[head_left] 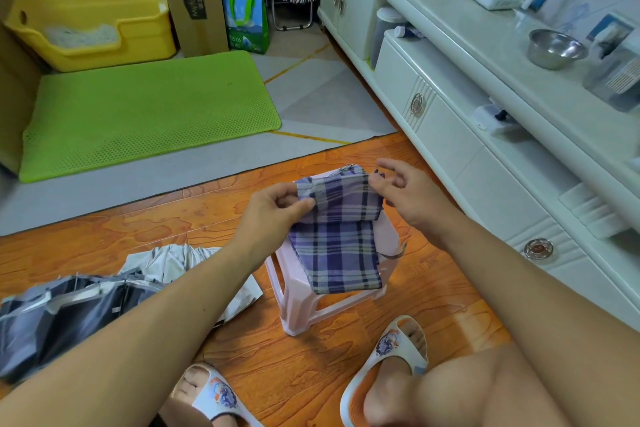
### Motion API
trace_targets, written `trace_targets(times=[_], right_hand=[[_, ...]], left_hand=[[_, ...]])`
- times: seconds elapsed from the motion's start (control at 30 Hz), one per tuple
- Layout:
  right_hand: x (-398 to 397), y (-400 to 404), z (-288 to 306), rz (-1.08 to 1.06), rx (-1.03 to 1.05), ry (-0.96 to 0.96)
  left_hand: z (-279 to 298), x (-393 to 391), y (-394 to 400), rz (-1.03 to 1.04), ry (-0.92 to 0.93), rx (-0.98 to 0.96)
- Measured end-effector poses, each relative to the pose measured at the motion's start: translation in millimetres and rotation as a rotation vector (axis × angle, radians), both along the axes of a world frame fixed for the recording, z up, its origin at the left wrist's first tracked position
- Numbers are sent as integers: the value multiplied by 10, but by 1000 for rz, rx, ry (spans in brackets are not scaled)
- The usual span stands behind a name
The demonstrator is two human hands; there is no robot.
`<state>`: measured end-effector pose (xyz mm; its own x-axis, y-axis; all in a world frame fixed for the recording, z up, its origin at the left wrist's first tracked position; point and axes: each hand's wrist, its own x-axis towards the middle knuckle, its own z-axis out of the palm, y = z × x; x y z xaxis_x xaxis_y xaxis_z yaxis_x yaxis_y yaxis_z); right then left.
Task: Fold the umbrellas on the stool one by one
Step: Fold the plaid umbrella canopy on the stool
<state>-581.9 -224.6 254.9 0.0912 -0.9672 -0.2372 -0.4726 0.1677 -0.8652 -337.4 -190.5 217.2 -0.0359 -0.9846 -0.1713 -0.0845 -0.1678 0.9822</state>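
A purple plaid umbrella (337, 246) lies collapsed along the top of a small pink plastic stool (301, 302), its far end folded over toward me. My left hand (277, 208) pinches the left edge of that folded flap between thumb and fingers. My right hand (401, 191) pinches the flap's right corner with thumb and forefinger, the other fingers spread. A second umbrella (86, 302), grey and silver, lies crumpled on the wooden floor to the left of the stool, partly hidden by my left forearm.
A white cabinet (485, 135) with drawers runs along the right. A green mat (149, 111) and a yellow litter box (93, 24) lie beyond, with a cardboard box beside them. My feet in white slippers (391, 357) rest on the floor near the stool.
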Motion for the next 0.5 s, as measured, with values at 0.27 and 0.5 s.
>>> trace_targets(times=[0.27,0.5], right_hand=[[-24,-66,35,-121,-178,-126],[-11,-27,85,-74,-129,-150]], left_hand=[[-68,27,-56,118,100,78],[-33,13,-50,146,72,24]])
